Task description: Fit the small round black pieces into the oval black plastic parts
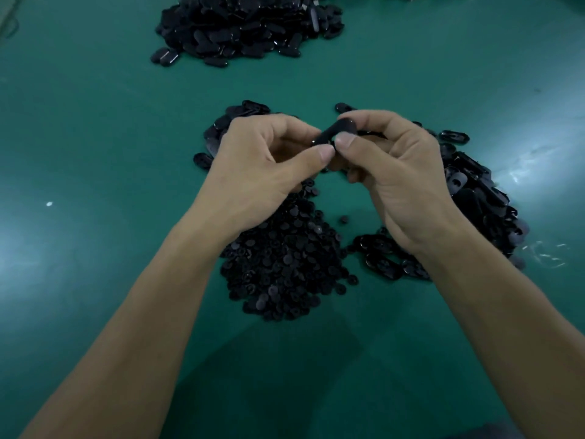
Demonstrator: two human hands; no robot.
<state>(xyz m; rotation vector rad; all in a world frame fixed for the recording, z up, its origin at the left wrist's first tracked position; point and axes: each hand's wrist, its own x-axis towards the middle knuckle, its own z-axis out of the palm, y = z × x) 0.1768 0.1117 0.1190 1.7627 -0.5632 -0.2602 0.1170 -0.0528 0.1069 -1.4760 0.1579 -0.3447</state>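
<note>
Both hands meet above the table's middle around one oval black plastic part (335, 132). My left hand (262, 163) pinches its lower end with thumb and curled fingers. My right hand (402, 172) pinches its upper end, the thumb tip pressing beside the left thumb. Whether a round piece sits in the part is hidden by the thumbs. Below the hands lies a heap of small round black pieces (285, 261). Loose oval parts (481, 198) are piled to the right, and more (221, 128) lie behind my left hand.
A large heap of oval black parts (247, 26) sits at the far side of the green table (95, 153). One stray round piece (342, 219) lies between the piles. A small white speck (49, 204) is at the left.
</note>
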